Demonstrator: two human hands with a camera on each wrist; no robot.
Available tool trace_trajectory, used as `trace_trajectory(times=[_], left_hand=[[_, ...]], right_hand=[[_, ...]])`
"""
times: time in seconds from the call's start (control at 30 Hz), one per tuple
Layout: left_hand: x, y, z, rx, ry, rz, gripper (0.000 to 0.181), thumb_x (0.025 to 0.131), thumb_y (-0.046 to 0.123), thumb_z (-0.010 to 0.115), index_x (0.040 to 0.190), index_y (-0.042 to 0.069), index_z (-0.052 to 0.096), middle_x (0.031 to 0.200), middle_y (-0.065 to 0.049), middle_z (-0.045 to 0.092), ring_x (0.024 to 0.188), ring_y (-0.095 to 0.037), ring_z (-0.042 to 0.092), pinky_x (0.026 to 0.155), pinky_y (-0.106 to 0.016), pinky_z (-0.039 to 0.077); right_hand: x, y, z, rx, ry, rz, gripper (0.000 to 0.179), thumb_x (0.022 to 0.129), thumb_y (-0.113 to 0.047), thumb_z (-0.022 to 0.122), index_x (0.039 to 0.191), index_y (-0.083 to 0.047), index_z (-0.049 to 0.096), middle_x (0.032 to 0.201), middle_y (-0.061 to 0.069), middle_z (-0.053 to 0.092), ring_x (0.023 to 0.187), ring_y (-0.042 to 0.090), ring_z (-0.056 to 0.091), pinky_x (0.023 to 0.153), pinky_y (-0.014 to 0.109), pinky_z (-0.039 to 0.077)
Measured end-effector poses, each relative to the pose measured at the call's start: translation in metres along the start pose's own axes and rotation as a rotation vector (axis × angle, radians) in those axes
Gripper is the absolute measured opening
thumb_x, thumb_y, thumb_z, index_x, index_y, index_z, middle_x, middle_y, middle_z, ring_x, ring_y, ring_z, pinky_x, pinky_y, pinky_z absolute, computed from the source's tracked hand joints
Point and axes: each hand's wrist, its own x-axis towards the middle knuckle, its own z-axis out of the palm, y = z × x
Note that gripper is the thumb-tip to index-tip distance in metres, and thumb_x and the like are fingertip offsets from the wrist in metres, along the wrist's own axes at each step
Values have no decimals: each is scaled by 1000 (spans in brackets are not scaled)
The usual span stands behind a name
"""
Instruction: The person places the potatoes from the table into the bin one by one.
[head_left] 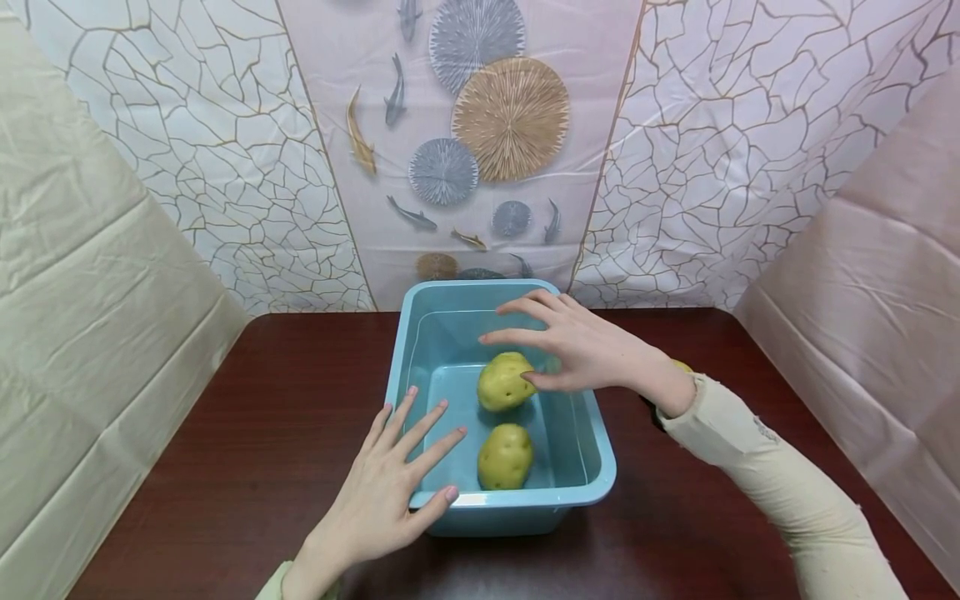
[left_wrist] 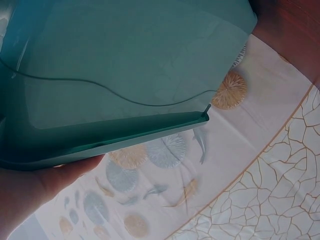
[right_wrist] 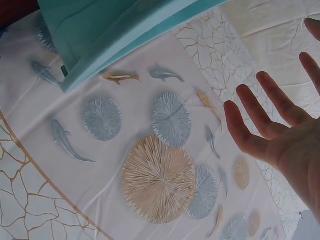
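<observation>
A light blue plastic basin (head_left: 525,498) stands on the table with two yellow-green potatoes inside. One potato (head_left: 501,385) lies toward the middle, the other potato (head_left: 506,457) near the front wall. Over the right rim reaches my right hand (head_left: 581,346), fingers spread and holding nothing. Its thumb tip overlaps the edge of the middle potato; whether they touch I cannot tell. My left hand (head_left: 382,492) spreads its fingers over the basin's front left corner. In the left wrist view, part of the left hand (left_wrist: 45,187) shows beside the basin rim (left_wrist: 125,137).
Behind my right wrist, a small piece of something yellow (head_left: 682,366) peeks out, mostly hidden. The dark red-brown table (head_left: 277,417) extends on both sides of the basin. A patterned cloth (head_left: 480,225) hangs behind it, with pale cloth walls (head_left: 862,333) at the sides.
</observation>
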Motion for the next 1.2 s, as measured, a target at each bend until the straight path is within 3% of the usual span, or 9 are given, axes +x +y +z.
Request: trace_trajectory(times=[0.63, 0.93, 1.2], left_hand=[[1, 0, 2, 9, 46, 21, 48, 86, 47, 46, 129, 26, 47, 142, -2, 36, 138, -32, 14, 102, -57, 21], [0, 0, 2, 7, 51, 18, 48, 86, 48, 46, 129, 27, 47, 141, -2, 38, 138, -31, 14, 102, -57, 21], [0, -1, 4, 6, 74, 17, 48, 89, 51, 37, 129, 27, 48, 142, 0, 37, 138, -30, 15, 102, -57, 22]], right_hand=[[-12, 2, -2, 32, -31, 56, 54, 76, -29, 65, 127, -32, 47, 128, 3, 45, 114, 19, 39, 75, 36, 41], [-15, 2, 0, 36, 12, 44, 50, 77, -29, 64, 125, -30, 49, 126, 3, 47, 113, 19, 41, 76, 38, 41], [-21, 2, 3, 17, 44, 48, 46, 77, -27, 63, 122, -28, 52, 124, 2, 49, 113, 19, 43, 82, 41, 41]])
